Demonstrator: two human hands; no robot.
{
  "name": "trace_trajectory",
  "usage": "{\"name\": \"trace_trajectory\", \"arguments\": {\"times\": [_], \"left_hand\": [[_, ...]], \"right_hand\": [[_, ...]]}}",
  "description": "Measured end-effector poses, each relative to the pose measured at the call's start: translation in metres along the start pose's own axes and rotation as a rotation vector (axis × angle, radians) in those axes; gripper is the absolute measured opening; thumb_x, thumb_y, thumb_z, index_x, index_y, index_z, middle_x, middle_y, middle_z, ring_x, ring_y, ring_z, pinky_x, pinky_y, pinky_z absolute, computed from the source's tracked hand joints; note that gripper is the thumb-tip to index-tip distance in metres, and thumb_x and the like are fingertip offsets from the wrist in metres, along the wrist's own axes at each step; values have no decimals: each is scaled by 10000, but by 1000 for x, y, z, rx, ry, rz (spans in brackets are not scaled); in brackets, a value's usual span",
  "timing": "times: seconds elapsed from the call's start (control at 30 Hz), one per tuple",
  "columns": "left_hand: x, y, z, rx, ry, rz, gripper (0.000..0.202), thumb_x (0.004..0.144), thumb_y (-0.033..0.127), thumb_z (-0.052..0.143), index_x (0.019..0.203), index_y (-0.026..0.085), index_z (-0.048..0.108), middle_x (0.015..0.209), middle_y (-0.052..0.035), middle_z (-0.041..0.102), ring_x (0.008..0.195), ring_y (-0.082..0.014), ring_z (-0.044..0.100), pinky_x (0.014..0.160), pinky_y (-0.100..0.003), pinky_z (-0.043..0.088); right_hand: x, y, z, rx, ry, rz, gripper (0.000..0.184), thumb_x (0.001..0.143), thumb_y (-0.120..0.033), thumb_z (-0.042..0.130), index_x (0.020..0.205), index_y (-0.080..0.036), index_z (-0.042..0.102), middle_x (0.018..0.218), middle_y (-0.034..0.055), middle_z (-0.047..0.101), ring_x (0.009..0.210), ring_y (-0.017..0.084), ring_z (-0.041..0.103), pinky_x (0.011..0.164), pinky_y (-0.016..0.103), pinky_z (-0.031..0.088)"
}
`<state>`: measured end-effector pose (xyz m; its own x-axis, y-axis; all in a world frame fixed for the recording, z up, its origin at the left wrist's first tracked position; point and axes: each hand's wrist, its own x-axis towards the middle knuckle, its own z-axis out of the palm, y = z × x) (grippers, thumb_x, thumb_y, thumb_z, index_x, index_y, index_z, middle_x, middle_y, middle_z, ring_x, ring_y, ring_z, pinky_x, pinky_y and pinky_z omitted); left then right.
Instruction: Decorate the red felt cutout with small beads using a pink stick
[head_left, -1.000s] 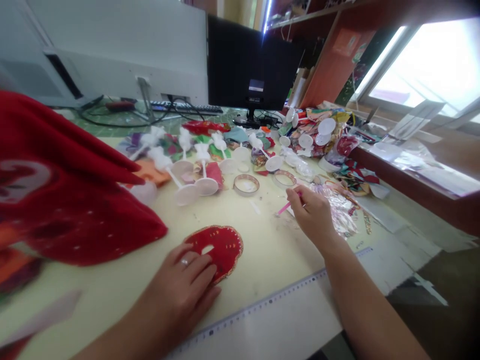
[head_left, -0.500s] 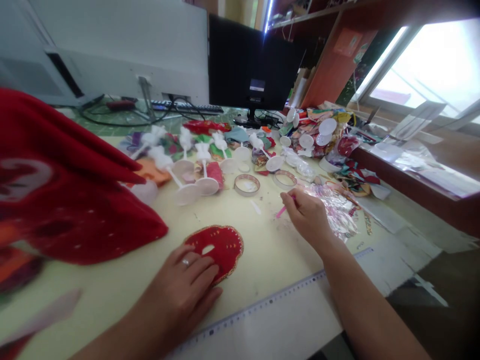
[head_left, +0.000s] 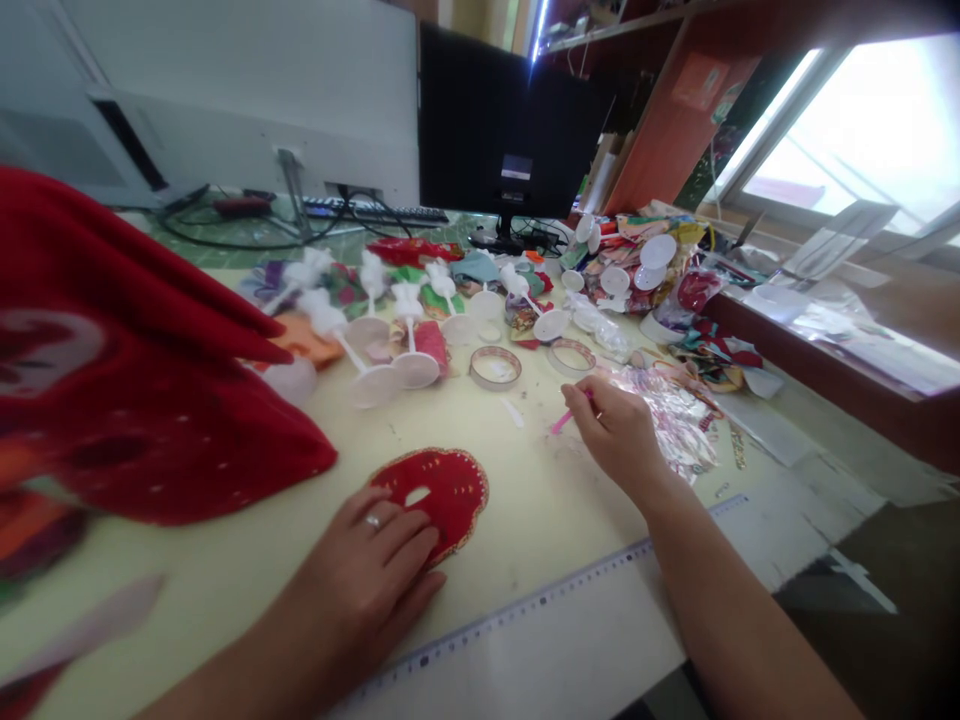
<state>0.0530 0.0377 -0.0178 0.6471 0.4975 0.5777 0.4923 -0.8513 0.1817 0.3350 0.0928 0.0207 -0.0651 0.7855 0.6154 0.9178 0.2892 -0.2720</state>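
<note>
My left hand (head_left: 382, 560) lies with its fingers stretched out over the lower left of a red fabric piece (head_left: 454, 492), which has a gold trimmed edge and a small oval hole. A ring shows on one finger. To the right, my right hand (head_left: 619, 430) pinches a thin pink stick (head_left: 561, 423) whose tip points down at the tabletop. What kind of tool the stick is, I cannot make out. Below both hands a clear ruler (head_left: 544, 601) runs slantwise along the table.
Red cloth (head_left: 187, 440) rises at the left. Several white mannequin stands (head_left: 409, 335) are at the back, beside two tape rolls (head_left: 495, 369). Shiny clear plastic (head_left: 664, 410) lies right of my right hand. A black monitor (head_left: 510, 130) stands behind, and fabric scraps (head_left: 712, 355) are heaped at right.
Almost nothing differs. The view has shifted very slightly; both hands keep their places, the left on the red fabric piece and the right around the pink stick.
</note>
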Motion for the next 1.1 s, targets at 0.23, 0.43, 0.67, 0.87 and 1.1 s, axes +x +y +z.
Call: {"name": "trace_trajectory", "arguments": {"times": [0.23, 0.43, 0.67, 0.87, 1.1], "left_hand": [[-1, 0, 0, -7, -7, -2, 148, 851, 176, 543, 954, 127, 637, 867, -58, 672, 805, -203, 575, 875, -446, 396], [2, 5, -2, -8, 49, 22, 111, 829, 150, 559, 910, 125, 632, 832, -57, 673, 759, -186, 583, 844, -432, 430], [-4, 34, -3, 144, -36, 207, 180, 865, 205, 518, 927, 87, 640, 889, -125, 676, 792, -220, 609, 837, -447, 469], [-12, 48, 11, 177, 32, 291, 217, 879, 224, 464, 879, 94, 637, 831, -124, 672, 721, -216, 620, 748, -412, 503], [-20, 57, 17, 142, -57, 440, 126, 839, 134, 496, 876, 144, 616, 786, -49, 656, 670, -158, 596, 675, -301, 518]], "right_hand": [[1, -2, -2, 51, 24, 17, 278, 871, -304, 486, 624, -180, 504, 478, -46, 428, 436, 80, 387, 474, 226, 302], [-1, -5, -4, 233, 43, 93, 291, 885, -326, 481, 643, -174, 534, 493, -38, 470, 439, 77, 414, 481, 230, 332], [-14, -33, 0, 536, -32, 117, 279, 902, -297, 468, 663, -176, 550, 501, -39, 505, 446, 73, 465, 467, 216, 368], [-29, -59, 7, 665, -206, -21, 258, 906, -255, 442, 669, -187, 520, 546, -31, 501, 489, 82, 445, 494, 231, 375], [-36, -71, 12, 768, -257, -30, 271, 917, -238, 418, 668, -188, 514, 547, -29, 493, 491, 81, 432, 477, 225, 360]]}}
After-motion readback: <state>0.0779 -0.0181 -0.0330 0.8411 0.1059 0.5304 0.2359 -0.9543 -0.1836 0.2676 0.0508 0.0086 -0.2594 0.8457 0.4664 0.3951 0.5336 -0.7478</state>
